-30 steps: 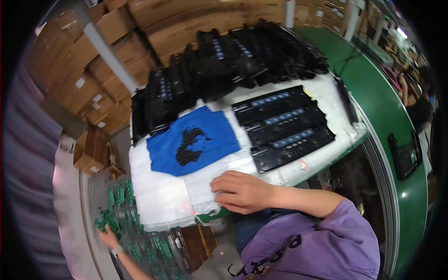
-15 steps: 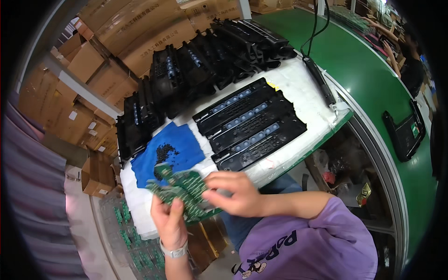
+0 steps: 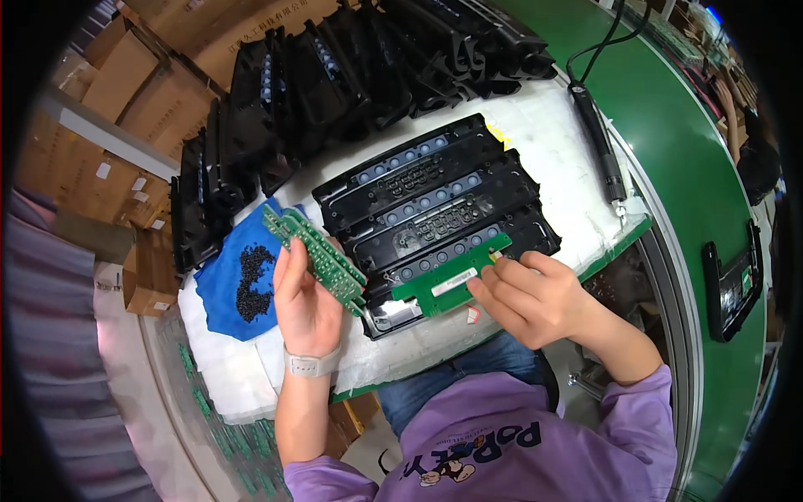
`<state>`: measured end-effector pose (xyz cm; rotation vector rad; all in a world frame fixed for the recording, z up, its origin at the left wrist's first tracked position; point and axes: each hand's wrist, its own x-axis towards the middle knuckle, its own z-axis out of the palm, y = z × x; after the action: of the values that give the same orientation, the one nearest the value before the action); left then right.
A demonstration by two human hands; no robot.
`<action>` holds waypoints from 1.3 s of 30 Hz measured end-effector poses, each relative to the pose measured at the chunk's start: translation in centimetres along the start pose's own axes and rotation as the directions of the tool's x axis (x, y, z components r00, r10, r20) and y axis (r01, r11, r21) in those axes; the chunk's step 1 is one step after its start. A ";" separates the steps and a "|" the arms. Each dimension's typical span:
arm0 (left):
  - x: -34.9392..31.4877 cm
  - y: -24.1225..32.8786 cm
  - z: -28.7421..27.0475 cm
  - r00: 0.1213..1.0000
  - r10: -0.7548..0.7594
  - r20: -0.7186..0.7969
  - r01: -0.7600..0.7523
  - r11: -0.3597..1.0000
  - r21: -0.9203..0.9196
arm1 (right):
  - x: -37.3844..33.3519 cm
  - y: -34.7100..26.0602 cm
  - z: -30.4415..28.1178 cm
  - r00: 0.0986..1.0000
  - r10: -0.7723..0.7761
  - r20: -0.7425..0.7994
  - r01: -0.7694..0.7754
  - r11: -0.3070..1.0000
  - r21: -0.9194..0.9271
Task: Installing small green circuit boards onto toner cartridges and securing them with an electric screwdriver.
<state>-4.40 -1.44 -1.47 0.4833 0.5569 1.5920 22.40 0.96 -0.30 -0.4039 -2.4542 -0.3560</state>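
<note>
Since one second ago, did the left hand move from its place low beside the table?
Yes. The left hand came up from beside the white table and now holds a stack of green circuit boards beside the blue cloth.

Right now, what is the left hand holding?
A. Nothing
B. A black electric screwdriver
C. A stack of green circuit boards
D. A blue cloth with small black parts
C: the left hand grips a fanned stack of green circuit boards, while the right hand sets a single green circuit board on the nearest black plastic panel.
</note>
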 end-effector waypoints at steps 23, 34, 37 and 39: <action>-0.3 -1.6 0.0 0.981 0.092 -0.168 -0.055 0.975 0.216 | -0.4 1.2 2.9 0.951 0.236 0.199 -0.301 0.856 0.421; -0.2 -1.8 0.8 0.969 0.102 -0.224 -0.045 0.969 0.243 | -0.6 0.0 3.3 0.945 0.292 0.148 -0.327 0.850 0.413; -0.4 -1.8 0.9 0.970 0.101 -0.222 -0.042 0.966 0.255 | -0.8 -0.3 3.4 0.953 0.259 0.159 -0.301 0.878 0.372; -0.4 -2.0 1.0 0.965 0.114 -0.234 -0.048 0.961 0.271 | -0.8 -0.2 3.5 0.955 0.245 0.167 -0.290 0.890 0.351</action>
<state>-2.23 -1.69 -1.89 0.5135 0.9591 1.6774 21.10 1.78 -3.52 -0.6017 -2.4623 0.2577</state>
